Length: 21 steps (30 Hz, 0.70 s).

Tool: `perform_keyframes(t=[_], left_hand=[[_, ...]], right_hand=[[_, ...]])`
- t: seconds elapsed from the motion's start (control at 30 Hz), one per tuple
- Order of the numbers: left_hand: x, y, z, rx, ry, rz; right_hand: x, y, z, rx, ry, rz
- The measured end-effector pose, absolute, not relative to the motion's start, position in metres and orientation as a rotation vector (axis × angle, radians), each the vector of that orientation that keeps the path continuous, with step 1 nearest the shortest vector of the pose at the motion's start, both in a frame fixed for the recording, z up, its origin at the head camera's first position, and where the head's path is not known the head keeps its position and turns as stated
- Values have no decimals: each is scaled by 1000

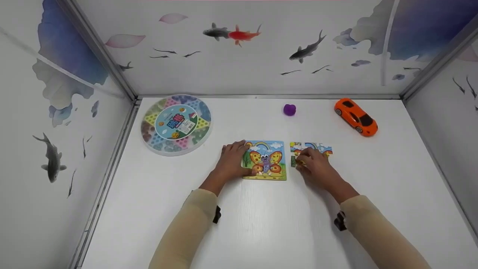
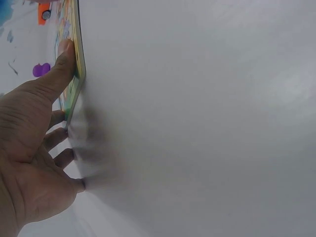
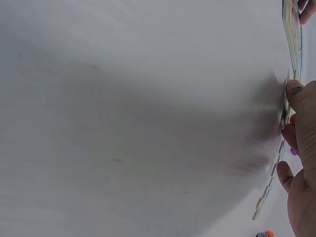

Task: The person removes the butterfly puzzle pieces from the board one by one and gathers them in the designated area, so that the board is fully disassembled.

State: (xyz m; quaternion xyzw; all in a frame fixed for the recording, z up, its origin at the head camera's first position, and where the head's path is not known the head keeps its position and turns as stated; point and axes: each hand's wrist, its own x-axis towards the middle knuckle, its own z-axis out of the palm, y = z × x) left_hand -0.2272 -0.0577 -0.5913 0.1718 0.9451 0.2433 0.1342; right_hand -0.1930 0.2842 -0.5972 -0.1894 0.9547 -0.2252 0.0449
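Note:
A square butterfly jigsaw puzzle point(image 1: 266, 158) lies on the white table, its picture whole. My left hand point(image 1: 235, 160) rests at its left side. In the left wrist view, the thumb point(image 2: 64, 61) presses on top near the edge while the other fingers spread down beside it. To the right lie several loose puzzle pieces point(image 1: 317, 145) with a similar picture. My right hand point(image 1: 315, 164) is over them and partly covers them. Its thumb and fingertips pinch a dark green puzzle piece point(image 1: 293, 161) at the near left of that group; in the right wrist view the piece is mostly hidden.
A round board-game box point(image 1: 149, 142) sits at the back left. Behind the puzzles is a small purple object point(image 1: 289, 110), and an orange toy car point(image 1: 356, 117) stands at the back right. Printed panels point(image 1: 254, 67) wall the table on its back and sides.

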Motion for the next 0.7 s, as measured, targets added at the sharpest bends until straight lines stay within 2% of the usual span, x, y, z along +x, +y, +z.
perform_keyframes(t=[0.7], left_hand=[[-227,-59,-591,518,2747,706]], right_hand=[[-193,285,-602,-627,2968,-632]])
